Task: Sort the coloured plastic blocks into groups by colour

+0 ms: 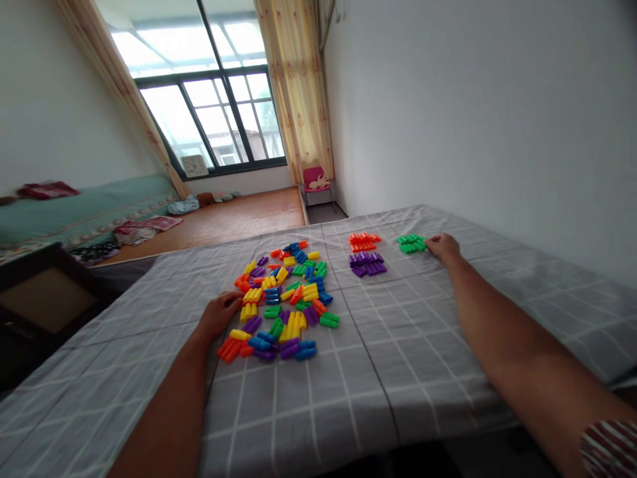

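A mixed pile of plastic tube-shaped building blocks (294,325) in orange, yellow, green, blue and purple lies on the grey checked cloth (318,405). My left hand (223,311) rests at the pile's left edge, fingers drawn together beside yellow and orange pieces; what they hold, if anything, is hidden. Farther right, my right hand (444,247) pinches at the right end of a small group of green blocks (411,243). Left of that group are an orange group (363,241) and, nearer me, a purple group (367,263).
A white wall (478,113) runs along the right. Beyond the cloth are a wooden platform (239,219), a pink chair (316,179) with a plush toy, and a curtained window. A dark piece of furniture (44,305) stands at the left.
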The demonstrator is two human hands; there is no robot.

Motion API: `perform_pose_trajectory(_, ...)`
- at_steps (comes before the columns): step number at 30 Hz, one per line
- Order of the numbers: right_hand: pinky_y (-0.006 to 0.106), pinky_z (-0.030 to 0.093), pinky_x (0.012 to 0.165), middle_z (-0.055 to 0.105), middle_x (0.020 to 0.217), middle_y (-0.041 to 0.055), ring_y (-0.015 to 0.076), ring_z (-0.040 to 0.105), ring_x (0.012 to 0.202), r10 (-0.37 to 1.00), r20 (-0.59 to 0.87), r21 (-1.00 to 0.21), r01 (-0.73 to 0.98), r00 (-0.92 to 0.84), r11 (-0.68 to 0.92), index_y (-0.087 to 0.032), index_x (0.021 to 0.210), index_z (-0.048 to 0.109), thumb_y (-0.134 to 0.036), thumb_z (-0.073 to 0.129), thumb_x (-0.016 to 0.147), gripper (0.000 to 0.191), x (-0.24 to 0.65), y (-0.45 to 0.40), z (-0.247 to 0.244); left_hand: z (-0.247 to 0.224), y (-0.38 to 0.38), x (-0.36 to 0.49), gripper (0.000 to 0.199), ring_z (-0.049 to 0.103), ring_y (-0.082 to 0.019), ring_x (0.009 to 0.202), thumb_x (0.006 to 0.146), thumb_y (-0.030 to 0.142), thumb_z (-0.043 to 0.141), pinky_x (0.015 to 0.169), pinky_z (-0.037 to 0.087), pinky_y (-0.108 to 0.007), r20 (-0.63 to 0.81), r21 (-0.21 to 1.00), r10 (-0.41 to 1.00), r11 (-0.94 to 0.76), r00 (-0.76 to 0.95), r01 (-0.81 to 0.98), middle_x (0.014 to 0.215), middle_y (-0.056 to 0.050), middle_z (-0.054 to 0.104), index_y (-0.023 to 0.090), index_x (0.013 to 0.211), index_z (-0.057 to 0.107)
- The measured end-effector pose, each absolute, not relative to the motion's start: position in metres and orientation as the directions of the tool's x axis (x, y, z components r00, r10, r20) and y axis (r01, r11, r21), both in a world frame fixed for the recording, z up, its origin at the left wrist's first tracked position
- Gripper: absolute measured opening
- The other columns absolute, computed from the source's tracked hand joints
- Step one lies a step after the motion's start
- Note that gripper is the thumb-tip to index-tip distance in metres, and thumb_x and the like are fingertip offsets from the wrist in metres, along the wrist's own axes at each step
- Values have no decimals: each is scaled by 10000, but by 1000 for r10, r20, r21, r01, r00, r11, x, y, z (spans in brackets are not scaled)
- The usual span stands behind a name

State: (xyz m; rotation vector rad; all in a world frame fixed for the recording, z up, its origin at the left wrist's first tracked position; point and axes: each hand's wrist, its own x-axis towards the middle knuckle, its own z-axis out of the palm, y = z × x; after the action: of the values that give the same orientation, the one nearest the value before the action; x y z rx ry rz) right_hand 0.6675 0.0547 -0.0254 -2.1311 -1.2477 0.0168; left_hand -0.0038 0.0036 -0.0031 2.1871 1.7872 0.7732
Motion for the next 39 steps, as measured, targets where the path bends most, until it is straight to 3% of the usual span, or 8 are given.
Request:
perform_pose_trajectory(12, 354, 458, 716, 693, 917, 167, 299, 644, 885, 767, 267, -424, 786, 583, -449, -156, 922, 695, -424, 503, 837, 341, 660, 45, -30, -6, 4, -4, 496, 632, -262, 987, 718, 579, 502, 877, 485, -339, 259, 495, 959, -236, 117, 836, 1043, -78, 721, 202, 947, 729)
perform_pose_trajectory(16, 356, 459, 750, 679, 979, 169, 282, 634, 890, 705, 432, -467, 809, 562, -358, -151, 1009, 664, -341, 474, 859, 308, 643, 42, -9, -5, 1, -1, 476, 634, -249, 962, 735, 550, 487, 871, 483, -334, 262, 501, 959, -235, 113, 833, 1032, -74, 721, 199, 946, 729)
perform_pose_trajectory(21, 279, 451, 765, 696, 982, 98, 187, 634, 796, 808, 559, -494, 857, 185, 146, -162, 1026, 652, -337, 470, 888, 288, 549, 37, 34, -4, -1, 3, 441, 641, -242, 943, 745, 496, 493, 862, 482, -329, 276, 510, 954, -246, 114, 824, 1007, -84, 716, 177, 937, 729)
perform_pose_trajectory(25, 255, 471, 719, 691, 1011, 56, 156, 633, 769, 857, 334, -497, 699, -392, 514, -204, 1087, 663, -433, 594, 837, 346, 449, 22, 34, -8, 0, 1, 410, 640, -241, 953, 753, 454, 492, 876, 480, -342, 299, 519, 947, -267, 120, 812, 1003, -86, 710, 175, 937, 729)
perform_pose_trajectory(28, 282, 492, 721, 633, 1170, 90, 157, 637, 770, 787, 169, -506, 633, -593, 586, -212, 1195, 626, -459, 715, 737, 528, 398, 13, 21, -12, 2, 0, 401, 638, -237, 950, 765, 441, 486, 875, 481, -344, 303, 522, 945, -274, 124, 808, 1011, -85, 708, 178, 947, 727)
perform_pose_trajectory(30, 295, 495, 738, 627, 1156, 106, 177, 639, 808, 767, 137, -486, 633, -626, 603, -195, 1214, 619, -471, 747, 701, 596, 376, 12, 16, -13, 3, -1, 398, 640, -234, 942, 765, 435, 489, 868, 482, -337, 301, 521, 944, -278, 131, 807, 1008, -87, 708, 174, 947, 729)
perform_pose_trajectory(34, 304, 483, 800, 658, 1015, 84, 209, 623, 916, 781, 242, -433, 657, -575, 617, -171, 1078, 663, -421, 747, 719, 445, 346, 21, 20, -15, 5, -2, 387, 645, -230, 911, 762, 422, 496, 832, 489, -322, 301, 532, 944, -285, 136, 798, 990, -87, 707, 167, 934, 731)
perform_pose_trajectory(39, 281, 520, 714, 679, 1026, 72, 172, 648, 815, 873, 237, -670, 579, -427, 465, -181, 1078, 631, -421, 685, 790, 380, 320, 38, 25, -16, 5, -2, 367, 641, -218, 898, 769, 391, 486, 813, 486, -310, 316, 521, 937, -304, 151, 798, 975, -77, 708, 166, 932, 724)
